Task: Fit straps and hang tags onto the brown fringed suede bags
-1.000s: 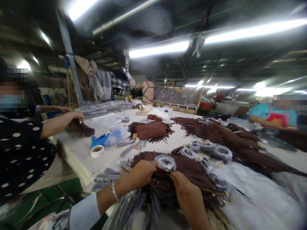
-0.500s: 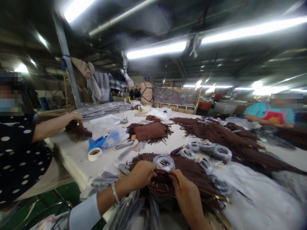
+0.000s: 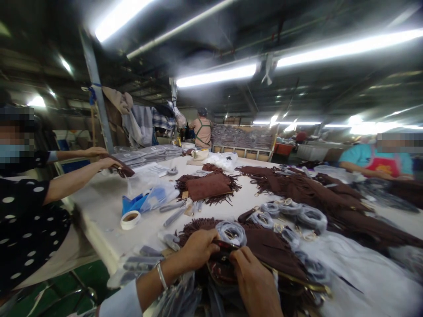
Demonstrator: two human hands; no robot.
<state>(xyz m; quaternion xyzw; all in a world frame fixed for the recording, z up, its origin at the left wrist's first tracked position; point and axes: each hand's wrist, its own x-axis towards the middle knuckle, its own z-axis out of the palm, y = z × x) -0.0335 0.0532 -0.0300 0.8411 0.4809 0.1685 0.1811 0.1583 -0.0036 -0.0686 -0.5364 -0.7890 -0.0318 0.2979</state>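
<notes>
A brown fringed bag (image 3: pixel 271 248) lies in front of me, its zippered mouth spread and its dark lining facing me. Fingers of my left hand (image 3: pixel 198 248), with a silver bangle at the wrist, pinch the mouth's left side. On the right, my right hand (image 3: pixel 254 277) is closed on the same edge, fingertips just inside the opening. A coiled strap in clear plastic (image 3: pixel 231 232) rests on the bag right behind my fingers. More wrapped strap coils (image 3: pixel 312 216) with gold clips lie to the right. The lower part of the bag is hidden by my hands.
Another fringed bag (image 3: pixel 209 186) lies mid-table, with more brown bags (image 3: pixel 307 189) to the right. A tape roll (image 3: pixel 130 220) sits beside blue plastic (image 3: pixel 137 201). White plastic sheeting (image 3: pixel 357 264) covers the right front. A co-worker's arms (image 3: pixel 76 171) reach in from the left.
My right hand's fingers have shifted and curled in closer to the left hand at the bag's mouth. The co-worker on the left has lifted and stretched out the brown piece.
</notes>
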